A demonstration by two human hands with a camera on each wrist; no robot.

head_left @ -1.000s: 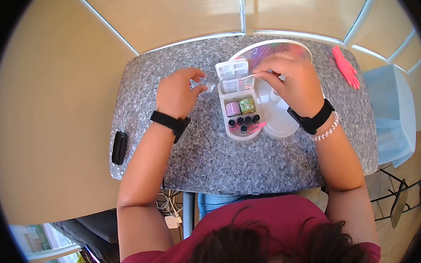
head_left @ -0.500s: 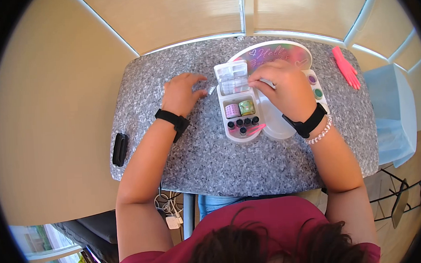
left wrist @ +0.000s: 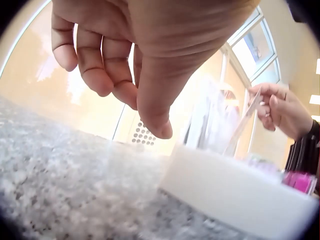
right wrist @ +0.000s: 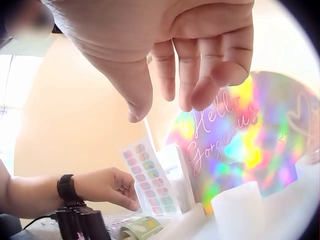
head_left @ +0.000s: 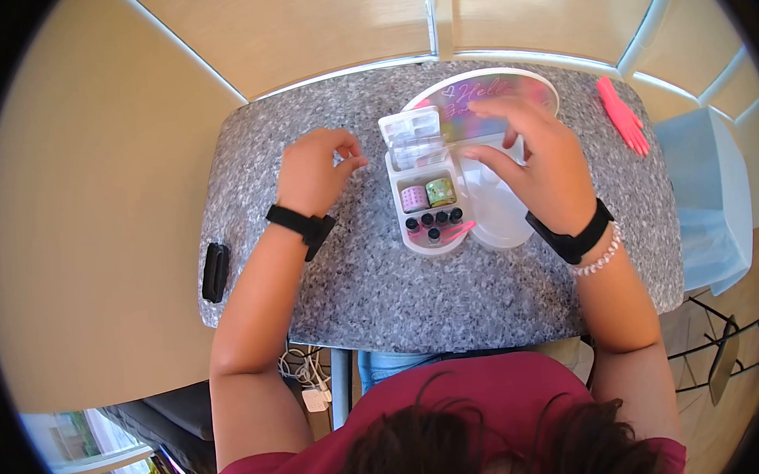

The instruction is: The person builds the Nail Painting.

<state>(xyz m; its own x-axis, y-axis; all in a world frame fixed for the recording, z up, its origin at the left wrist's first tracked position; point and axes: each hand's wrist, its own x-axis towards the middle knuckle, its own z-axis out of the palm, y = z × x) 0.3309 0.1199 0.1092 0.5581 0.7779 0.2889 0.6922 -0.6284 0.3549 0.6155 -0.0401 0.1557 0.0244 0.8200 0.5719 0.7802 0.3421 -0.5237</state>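
My left hand (head_left: 315, 171) is left of a white case (head_left: 431, 248), thumb close to the index finger. In the left wrist view, a small clear sheet with rows of grey dots (left wrist: 144, 135) shows at its thumb tip, pinched there. My right hand (head_left: 549, 161) hovers over the case's right side, thumb and fingers apart with nothing between them. Below it, a sheet of pastel nail stickers (right wrist: 150, 175) stands upright by the case's raised clear lid (head_left: 411, 124). A purple patterned roll (head_left: 414, 198) and a green patterned roll (head_left: 440, 191) sit in the middle compartment.
Several black-capped bottles (head_left: 432, 220) and pink tweezers (head_left: 459, 230) lie at the case's front. Behind stands an iridescent "Hello Gorgeous" panel (right wrist: 235, 135). A pink hand-shaped item (head_left: 622, 118) lies far right; a black case (head_left: 216, 271) lies left on the speckled table (head_left: 357, 290).
My right hand has let go of the sheet at the lid, and its thumb and fingers have spread as it drew back right. The left hand has shifted slightly away from the case.
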